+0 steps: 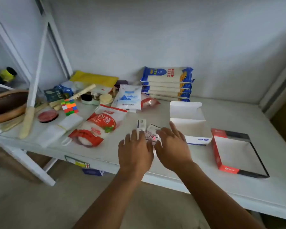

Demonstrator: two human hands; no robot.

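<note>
Several small white medicine boxes (149,132) lie in a loose cluster near the front of the white shelf board (205,176). My left hand (134,152) hovers over their left side with fingers spread and straight. My right hand (172,146) is just to the right, fingers also extended, covering part of the cluster. Whether either hand touches the boxes is unclear. An open white carton (188,123) with its flap up stands right behind my right hand. A red and black tray-like box lid (238,152) lies further right.
A red and white sugar bag (97,128), a blue and white pouch (130,98), a stack of noodle packs (168,83), a colourful cube (69,106), a red-lidded jar (47,116), a wooden stick (32,96) and a brown basket (7,104) crowd the left and back.
</note>
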